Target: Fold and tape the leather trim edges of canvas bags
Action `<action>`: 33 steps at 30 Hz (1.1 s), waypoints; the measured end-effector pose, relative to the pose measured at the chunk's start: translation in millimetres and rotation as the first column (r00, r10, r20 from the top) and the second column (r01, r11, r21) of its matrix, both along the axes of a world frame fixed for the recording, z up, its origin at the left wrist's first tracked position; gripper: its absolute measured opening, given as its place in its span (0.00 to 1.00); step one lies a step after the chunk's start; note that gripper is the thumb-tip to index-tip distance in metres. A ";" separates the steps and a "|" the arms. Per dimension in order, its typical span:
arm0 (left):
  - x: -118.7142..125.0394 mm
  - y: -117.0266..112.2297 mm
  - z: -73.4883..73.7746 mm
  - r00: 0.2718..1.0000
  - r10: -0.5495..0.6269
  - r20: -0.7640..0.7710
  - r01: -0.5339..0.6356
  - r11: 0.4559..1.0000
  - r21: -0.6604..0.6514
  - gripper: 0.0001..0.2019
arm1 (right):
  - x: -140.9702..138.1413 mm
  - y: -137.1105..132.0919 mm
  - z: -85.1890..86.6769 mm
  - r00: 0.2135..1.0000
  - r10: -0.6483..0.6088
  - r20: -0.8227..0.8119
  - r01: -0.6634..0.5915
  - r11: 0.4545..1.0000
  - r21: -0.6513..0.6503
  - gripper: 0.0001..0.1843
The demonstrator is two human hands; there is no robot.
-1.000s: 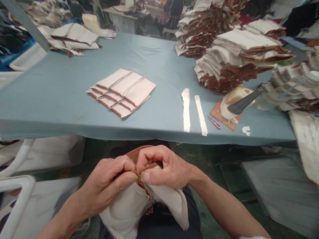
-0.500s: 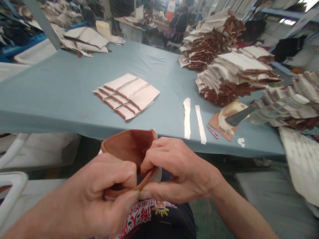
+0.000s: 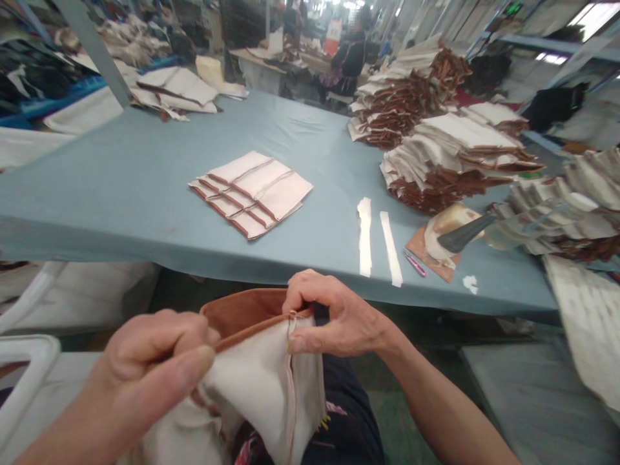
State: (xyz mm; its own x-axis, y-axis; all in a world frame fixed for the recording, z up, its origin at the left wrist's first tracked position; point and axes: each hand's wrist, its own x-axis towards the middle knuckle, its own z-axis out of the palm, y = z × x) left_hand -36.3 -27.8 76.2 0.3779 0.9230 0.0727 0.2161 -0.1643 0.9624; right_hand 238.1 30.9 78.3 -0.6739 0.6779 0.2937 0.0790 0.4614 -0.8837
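Note:
Over my lap hangs a sewn fabric pouch (image 3: 256, 368), off-white on the side toward me and brown inside, with a seam running down its right part. My left hand (image 3: 159, 361) pinches the folded brown top edge at the left. At the seam's upper end, my right hand (image 3: 329, 313) grips the rim, thumb on the off-white side and fingers over the brown side. Beyond my hands, a small stack of off-white pieces with brown edges (image 3: 252, 194) lies flat on the blue-covered table (image 3: 159, 219).
Two white strips (image 3: 365, 239) lie near the table's front edge, beside a pink thread snipper (image 3: 415, 264). Right of them a dark-handled brush (image 3: 465, 234) rests at a glue-stained container (image 3: 438, 239). Tall piles of pieces (image 3: 436, 161) fill the right side. A person (image 3: 349, 58) sits far behind.
My hands have moved apart along the pouch's rim, the left going left. The pouch's off-white side with its seam now shows. The view has shifted slightly.

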 end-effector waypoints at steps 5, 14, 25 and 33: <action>0.3 34.5 0.6 0.992 0.054 0.118 -0.024 0.971 -0.238 0.32 | 6.8 7.0 7.0 1.000 -0.007 -0.002 0.006 0.963 -0.269 0.29; 29.8 31.1 10.7 0.964 0.205 0.170 -0.140 0.932 -0.334 0.28 | -20.8 -8.5 2.7 0.898 -0.437 0.053 0.412 0.876 0.249 0.09; 20.8 28.1 11.3 0.977 0.215 0.012 -0.212 0.971 -0.112 0.22 | -53.3 -36.9 -29.9 0.934 -0.358 0.007 0.358 0.934 0.013 0.10; 9.3 11.8 17.7 0.994 0.082 0.072 -0.078 0.995 -0.062 0.29 | -15.7 -1.5 -26.6 0.927 -0.366 -0.078 0.367 0.930 -0.010 0.18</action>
